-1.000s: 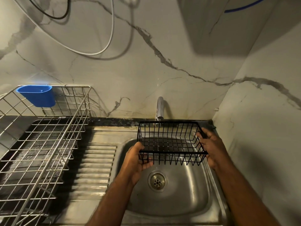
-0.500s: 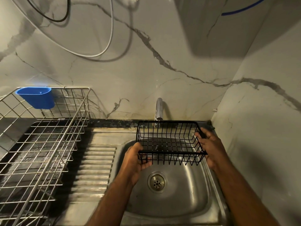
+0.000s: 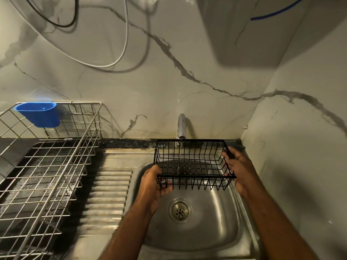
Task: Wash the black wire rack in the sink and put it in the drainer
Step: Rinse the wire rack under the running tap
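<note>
At the far left I see the drainer [image 3: 47,166], a steel wire basket standing on the dark counter, with a blue cup [image 3: 39,114] hooked on its back rim. Just right of it lies the ribbed draining board [image 3: 109,196], which runs into the sink [image 3: 216,222]; the drain [image 3: 180,210] sits in the middle of the bowl.

My left hand [image 3: 153,186] grips the near left corner of the rack [image 3: 193,166], thumb hooked over the top wire and fingers curled under the base. The rack is black, upright, held level in the air over the sink bowl, apart from the steel below. The tap [image 3: 181,126] stands at the back wall right behind it, and a thin stream of water falls from the spout into the rack near its back wall.

My right hand [image 3: 239,169] clasps the right end of the rack, fingers wrapped over the top rim and the palm against the side wires. On the wall above, a white hose [image 3: 120,59] hangs in a loop.
</note>
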Available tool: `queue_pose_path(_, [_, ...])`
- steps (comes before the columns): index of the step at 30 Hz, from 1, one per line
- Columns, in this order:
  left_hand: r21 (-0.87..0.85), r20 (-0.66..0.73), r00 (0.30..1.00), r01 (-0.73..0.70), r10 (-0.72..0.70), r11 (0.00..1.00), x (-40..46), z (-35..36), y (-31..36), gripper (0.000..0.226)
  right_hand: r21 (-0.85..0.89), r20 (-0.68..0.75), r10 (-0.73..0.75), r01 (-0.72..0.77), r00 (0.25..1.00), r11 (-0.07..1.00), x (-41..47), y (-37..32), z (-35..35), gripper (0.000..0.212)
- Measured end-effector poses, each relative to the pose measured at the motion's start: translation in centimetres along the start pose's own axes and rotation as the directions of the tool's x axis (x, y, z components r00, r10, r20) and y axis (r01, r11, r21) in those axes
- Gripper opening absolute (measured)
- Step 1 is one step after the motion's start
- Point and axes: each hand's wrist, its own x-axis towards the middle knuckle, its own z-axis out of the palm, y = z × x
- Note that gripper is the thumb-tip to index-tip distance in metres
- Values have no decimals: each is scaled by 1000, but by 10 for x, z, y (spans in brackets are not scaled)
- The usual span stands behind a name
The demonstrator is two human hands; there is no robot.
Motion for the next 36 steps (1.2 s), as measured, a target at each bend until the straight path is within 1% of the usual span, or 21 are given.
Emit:
queue_pose_path(4, [-13, -31, 1000, -3, 3, 1000, 0, -1, -1, 15, -3, 9, 2, -2, 1000, 1000, -4, -2, 1, 53])
queue_pose_path(12, [-45, -61, 998, -14, 11, 999, -2, -5, 2, 18, -50, 26, 4, -3, 1000, 999, -9, -1, 5, 56])
queue_pose_path(16, [-48, -67, 998, -23, 20, 999, -3, -6, 2, 18, -46, 22, -5, 6, 1000, 999, -12, 0, 7, 56])
queue_pose_path(24, [-42, -47, 999, -11, 9, 999, 2, -11, 0, 17, -72, 24, -5, 6, 1000, 997, -8, 1, 6, 53])
queue_pose_path(28, [-45, -45, 999, -18, 16, 999, 3, -9, 0, 16, -67, 16, -16, 17, 1000, 998, -7, 3, 4, 47])
queue_pose_path(32, [-62, -52, 999, 2, -6, 998, 7, -10, -2, 15, -49, 25, -25, 26, 999, 998, -3, 5, 4, 40])
queue_pose_path(36, [-69, -56, 998, 10, -14, 998, 9, -11, -3, 14, -49, 29, -35, 37, 999, 998, -2, 7, 3, 39])
